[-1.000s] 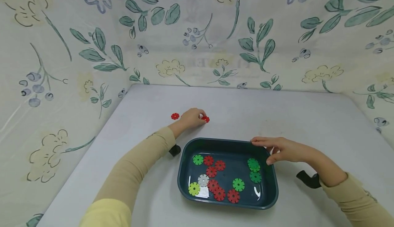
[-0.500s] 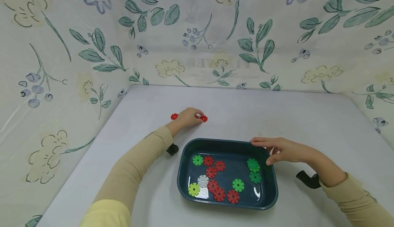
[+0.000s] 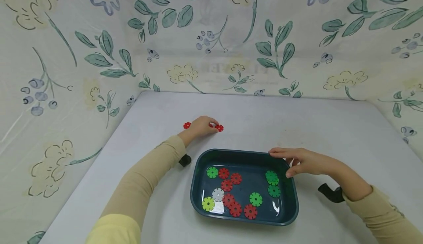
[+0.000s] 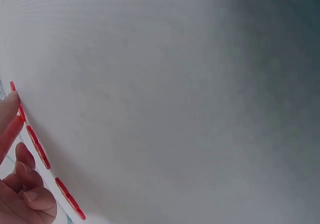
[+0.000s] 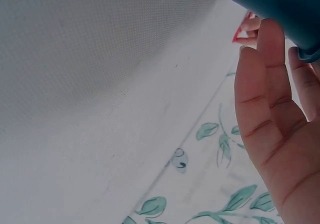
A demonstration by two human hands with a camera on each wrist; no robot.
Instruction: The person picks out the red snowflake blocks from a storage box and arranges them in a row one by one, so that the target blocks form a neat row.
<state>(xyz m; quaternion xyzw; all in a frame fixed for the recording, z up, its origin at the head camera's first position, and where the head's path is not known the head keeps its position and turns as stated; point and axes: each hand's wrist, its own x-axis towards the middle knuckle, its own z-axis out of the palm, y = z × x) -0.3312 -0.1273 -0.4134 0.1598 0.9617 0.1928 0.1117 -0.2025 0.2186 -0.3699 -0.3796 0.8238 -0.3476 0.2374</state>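
Observation:
My left hand (image 3: 201, 125) is low over the white table behind the tray. Its thumb and forefinger pinch the edge of a red notched plastic disc (image 3: 219, 128). Part of another red disc (image 4: 38, 147) shows beside the held one in the left wrist view. A further red disc (image 3: 187, 125) lies left of the wrist. My right hand (image 3: 308, 161) rests at the back right corner of a dark blue-green tray (image 3: 244, 153), fingers nearly straight on its rim and thumb on the right side. In the right wrist view the tray hides some fingertips.
Several green discs (image 3: 256, 199) and red discs (image 3: 250, 211) lie in the tray, some overlapping. A white disc (image 3: 218, 194) and a yellow-green disc (image 3: 208, 203) lie at its left. Floral cloth (image 3: 211, 53) stands behind and beside the white table (image 3: 317, 122).
My left hand has shifted slightly left with the red disc between its fingertips, then stayed nearly still. The right hand and the tray have not visibly moved.

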